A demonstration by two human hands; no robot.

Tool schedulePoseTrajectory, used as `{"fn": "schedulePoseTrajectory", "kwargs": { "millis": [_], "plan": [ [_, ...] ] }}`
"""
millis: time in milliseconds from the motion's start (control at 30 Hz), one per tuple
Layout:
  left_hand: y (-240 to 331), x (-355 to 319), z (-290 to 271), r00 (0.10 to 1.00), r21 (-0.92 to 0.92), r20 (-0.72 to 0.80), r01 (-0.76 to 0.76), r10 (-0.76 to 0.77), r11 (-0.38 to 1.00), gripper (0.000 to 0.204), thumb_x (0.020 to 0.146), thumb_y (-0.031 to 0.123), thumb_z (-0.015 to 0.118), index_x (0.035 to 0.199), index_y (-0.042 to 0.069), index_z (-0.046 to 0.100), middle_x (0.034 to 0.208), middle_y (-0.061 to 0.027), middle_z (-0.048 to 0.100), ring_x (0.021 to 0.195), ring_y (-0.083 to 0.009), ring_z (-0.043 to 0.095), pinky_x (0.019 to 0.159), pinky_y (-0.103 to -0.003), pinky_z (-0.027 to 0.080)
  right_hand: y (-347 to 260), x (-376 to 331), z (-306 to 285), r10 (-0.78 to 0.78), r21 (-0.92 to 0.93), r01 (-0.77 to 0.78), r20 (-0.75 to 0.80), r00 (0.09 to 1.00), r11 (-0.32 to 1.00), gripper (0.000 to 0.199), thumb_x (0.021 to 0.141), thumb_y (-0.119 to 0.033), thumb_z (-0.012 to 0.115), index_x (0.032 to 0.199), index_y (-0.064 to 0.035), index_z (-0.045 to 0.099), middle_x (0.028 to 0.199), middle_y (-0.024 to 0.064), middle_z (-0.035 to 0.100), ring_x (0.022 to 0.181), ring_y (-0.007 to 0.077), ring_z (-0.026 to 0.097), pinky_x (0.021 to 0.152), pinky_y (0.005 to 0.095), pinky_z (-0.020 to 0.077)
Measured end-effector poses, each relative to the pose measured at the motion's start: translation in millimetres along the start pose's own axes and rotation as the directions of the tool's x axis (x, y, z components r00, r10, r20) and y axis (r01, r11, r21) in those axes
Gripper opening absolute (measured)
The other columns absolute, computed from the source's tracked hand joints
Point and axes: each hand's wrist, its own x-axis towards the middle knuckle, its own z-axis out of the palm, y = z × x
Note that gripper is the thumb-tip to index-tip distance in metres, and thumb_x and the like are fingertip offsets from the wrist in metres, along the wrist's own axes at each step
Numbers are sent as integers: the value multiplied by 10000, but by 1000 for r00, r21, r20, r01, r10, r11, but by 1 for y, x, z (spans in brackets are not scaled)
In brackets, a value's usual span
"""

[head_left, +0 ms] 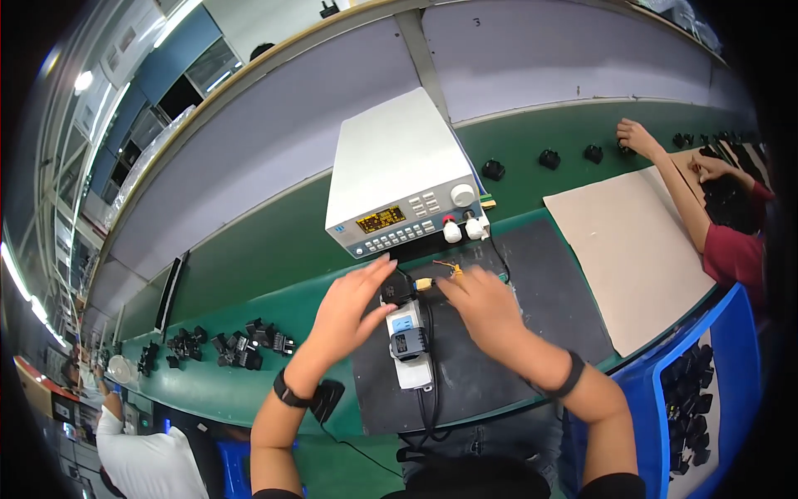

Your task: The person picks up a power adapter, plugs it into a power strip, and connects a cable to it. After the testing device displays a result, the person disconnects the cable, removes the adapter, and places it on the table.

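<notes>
The person's left hand [353, 303] and right hand [490, 312] are bare, and each wrist wears a band: a black left wristband [288, 391] and a black right wristband [573, 374], both plain-looking, snug straps whose finer details are too small to tell. Black short sleeves [613, 486] end above the elbows, leaving the forearms uncovered, and a black top [470, 482] shows at the lower edge. The trousers are dark blue-grey denim jeans [490, 441], with paler, faded patches.

power strip [413, 376] on mat [474, 387] | instrument [401, 162] behind | cardboard [628, 254] right | adapters [241, 351] left
</notes>
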Motion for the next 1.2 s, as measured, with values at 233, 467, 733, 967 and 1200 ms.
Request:
{"fn": "schedulePoseTrajectory", "kwargs": {
  "millis": [233,467,733,967,1200],
  "plan": [
    [30,-41,25,949,94,295,90,-114,992,542,666,388,766,1046,40,600,817,-84,614,793,-243,595,724,-350,431,-43,-84,23,90,-147,-6,574,814,989,495,848,-343,591,1136,59,594,539,87,601,495,258,615,454,369,453],
    [24,-37,25,957,89,282,38,-62,995,442,645,390,761,919,64,643,694,-56,589,711,-220,593,665,-326,421,-49,-76,33,116,-187,5,628,769,982,500,862,-303,569,1115,128,580,565,105,624,504,233,631,452,353,469],
    [29,-31,22,939,123,335,32,-72,992,436,652,397,758,911,66,642,686,-62,595,699,-244,602,666,-343,441,-54,-68,17,44,-143,50,588,808,988,364,700,-52,613,986,174,612,643,133,659,531,220,661,443,325,503],
    [24,-34,21,947,90,320,14,-43,996,432,655,407,750,895,63,646,681,-71,604,690,-254,606,675,-339,453,-57,-69,24,59,-181,72,630,774,981,471,827,-211,565,1091,178,562,561,119,622,478,243,624,437,357,479],
    [33,-33,4,975,52,211,65,-75,996,445,631,407,767,919,84,662,721,-70,611,703,-251,598,660,-343,450,-65,-67,29,117,-224,49,669,734,973,467,765,-141,563,1110,174,555,596,144,637,509,247,640,455,381,489]
  ]
}}
